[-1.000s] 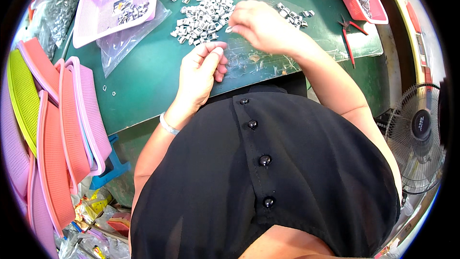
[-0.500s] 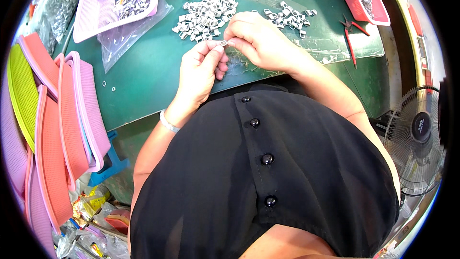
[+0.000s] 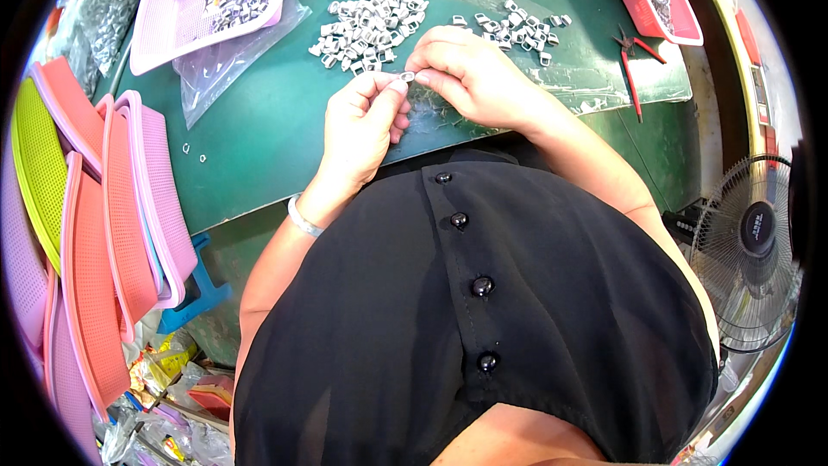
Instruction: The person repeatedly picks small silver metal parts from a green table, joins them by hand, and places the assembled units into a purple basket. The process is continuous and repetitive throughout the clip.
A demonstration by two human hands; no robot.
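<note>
Between thumb and forefinger, my left hand (image 3: 366, 125) pinches a small metal buckle-like piece (image 3: 407, 77). My right hand (image 3: 470, 78) meets it from the other side, its thumb and forefinger closed at the piece's right end. Both hands are over the near edge of the green table (image 3: 250, 147). Just beyond my fingers lies a large pile of similar small silvery pieces (image 3: 371, 22). A smaller group of the pieces (image 3: 522, 30) is spread beyond my right hand. Whether my right fingertips hold a separate small part cannot be made out.
A lilac basket (image 3: 155, 43) holding small parts rests on a clear plastic bag (image 3: 211, 78). At the far right are a pink basket (image 3: 686, 30) of metal parts and red-handled pliers (image 3: 630, 78). Stacked baskets (image 3: 95, 293) stand left; a fan (image 3: 759, 229) is at right.
The piece at my fingertips has turned slightly, so its opening shows more. My right hand has shifted very slightly down; my left hand has hardly moved.
</note>
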